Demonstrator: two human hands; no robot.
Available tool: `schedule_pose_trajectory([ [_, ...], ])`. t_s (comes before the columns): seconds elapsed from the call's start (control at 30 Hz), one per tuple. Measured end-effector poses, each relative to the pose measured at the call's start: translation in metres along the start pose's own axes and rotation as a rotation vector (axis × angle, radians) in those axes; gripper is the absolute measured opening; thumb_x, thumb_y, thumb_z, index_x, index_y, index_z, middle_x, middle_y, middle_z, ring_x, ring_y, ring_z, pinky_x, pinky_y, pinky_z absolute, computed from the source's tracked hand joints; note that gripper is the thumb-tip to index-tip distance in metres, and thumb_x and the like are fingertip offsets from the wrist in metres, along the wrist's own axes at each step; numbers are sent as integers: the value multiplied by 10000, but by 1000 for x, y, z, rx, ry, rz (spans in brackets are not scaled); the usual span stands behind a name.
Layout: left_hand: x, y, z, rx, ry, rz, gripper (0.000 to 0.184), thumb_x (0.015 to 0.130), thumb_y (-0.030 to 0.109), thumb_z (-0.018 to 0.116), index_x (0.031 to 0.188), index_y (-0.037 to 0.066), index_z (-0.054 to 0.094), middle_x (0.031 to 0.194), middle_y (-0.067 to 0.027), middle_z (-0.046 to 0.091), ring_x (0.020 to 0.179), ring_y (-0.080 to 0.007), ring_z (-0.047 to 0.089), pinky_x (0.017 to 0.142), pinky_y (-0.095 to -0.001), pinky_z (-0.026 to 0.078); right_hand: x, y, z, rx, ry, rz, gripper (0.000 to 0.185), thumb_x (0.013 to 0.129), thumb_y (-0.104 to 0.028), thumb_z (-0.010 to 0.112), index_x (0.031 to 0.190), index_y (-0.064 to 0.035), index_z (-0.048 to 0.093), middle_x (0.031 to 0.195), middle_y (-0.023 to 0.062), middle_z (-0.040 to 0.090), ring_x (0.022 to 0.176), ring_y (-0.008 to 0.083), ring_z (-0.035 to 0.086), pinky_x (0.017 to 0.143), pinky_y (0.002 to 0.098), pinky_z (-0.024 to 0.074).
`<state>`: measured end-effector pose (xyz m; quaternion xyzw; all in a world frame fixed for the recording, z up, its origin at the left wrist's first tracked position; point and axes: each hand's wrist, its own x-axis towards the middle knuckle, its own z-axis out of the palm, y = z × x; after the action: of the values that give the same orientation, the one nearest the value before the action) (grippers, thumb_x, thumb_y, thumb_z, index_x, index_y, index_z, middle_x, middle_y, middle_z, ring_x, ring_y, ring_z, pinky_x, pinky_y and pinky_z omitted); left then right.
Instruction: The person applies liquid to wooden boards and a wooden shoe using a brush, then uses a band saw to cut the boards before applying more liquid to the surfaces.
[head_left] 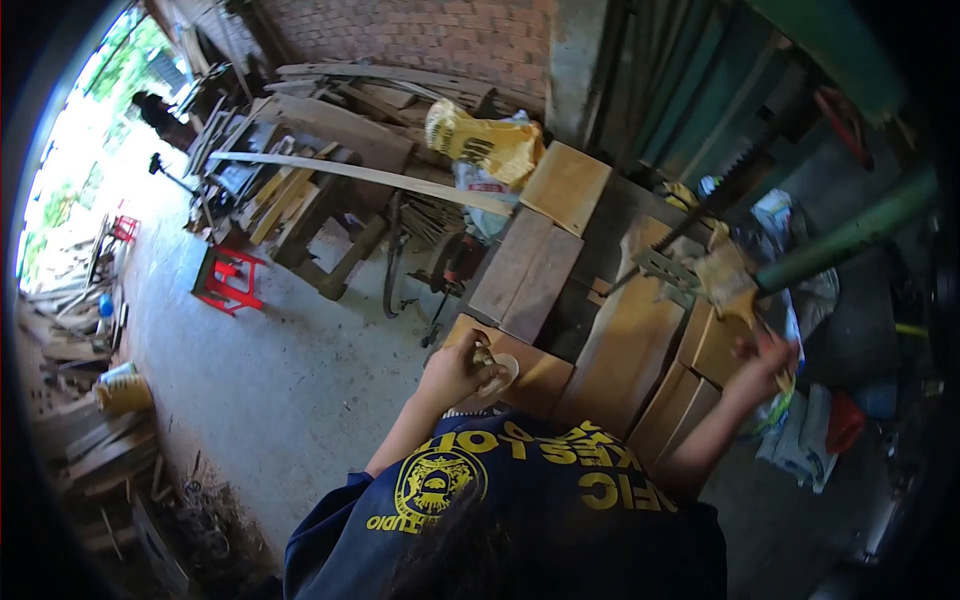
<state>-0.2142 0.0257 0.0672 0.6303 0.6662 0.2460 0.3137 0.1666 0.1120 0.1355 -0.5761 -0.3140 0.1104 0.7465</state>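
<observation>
My left hand (463,371) is closed at the near end of the bench, its fingers curled round something small that I cannot make out. Against those fingers is a whitish round piece (508,372), like a small cup or lid. Out to the right, my right hand (765,362) has bent fingers, partly blurred, just below a yellowish wooden piece (730,280); whether it grips that piece is unclear. Between the hands lie a long brown board (630,345) and shorter boards (695,405). A reddish-brown board (540,375) lies under my left hand.
Dark boards (527,273) and a lighter board (567,187) lie farther up the bench. A toothed bar (735,185) and a green pipe (850,235) cross the right side. A red stool (230,280) stands on the concrete floor (270,370). Timber (340,130) is piled behind.
</observation>
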Motion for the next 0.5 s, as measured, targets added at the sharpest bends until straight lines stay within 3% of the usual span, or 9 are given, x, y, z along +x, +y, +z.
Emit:
schedule_pose_trajectory([
  [0.07,5,4,-1,3,-17,-50,462,710,345,729,1043,108,514,814,-160,649,775,-361,635,665,-426,495,16,17,-7,41,-3,141,383,945,-339,464,964,44,490,756,197,622,402,168,493,345,245,370],
  [0.1,8,3,1,3,-23,-36,458,703,331,731,1045,103,530,832,-155,657,780,-349,642,679,-418,501,18,9,-8,45,-29,131,348,941,-311,472,959,36,493,729,194,618,374,153,448,332,249,324],
  [0.27,15,11,3,55,-38,56,468,710,352,735,1035,85,531,846,-145,664,774,-344,643,679,-414,504,5,-61,-10,-103,1,13,373,935,-335,496,826,20,531,622,128,567,342,139,428,317,236,309],
  [0.33,19,13,5,67,-42,85,472,711,363,737,1030,82,531,845,-142,664,766,-343,642,674,-412,503,6,-67,-9,-4,29,-49,353,935,-318,487,816,10,539,606,113,554,345,134,434,318,232,314],
  [0.4,21,15,7,51,-23,95,476,709,369,745,1021,80,531,801,-136,660,724,-338,638,643,-407,498,-1,-39,-1,53,-19,17,168,888,-134,486,759,-28,505,582,78,532,342,132,433,312,245,324],
  [0.47,25,20,5,56,-30,114,460,709,351,749,1012,81,532,743,-129,648,685,-335,632,614,-404,491,-7,-19,-9,-47,-172,34,159,899,-95,453,776,-10,507,570,73,530,344,134,450,306,251,342],
  [0.5,27,23,3,66,-27,116,451,711,351,748,1002,82,533,725,-128,641,678,-336,630,607,-405,488,-8,-21,-14,-190,-184,168,182,906,-106,454,765,-7,512,567,73,529,339,132,447,304,249,343],
])
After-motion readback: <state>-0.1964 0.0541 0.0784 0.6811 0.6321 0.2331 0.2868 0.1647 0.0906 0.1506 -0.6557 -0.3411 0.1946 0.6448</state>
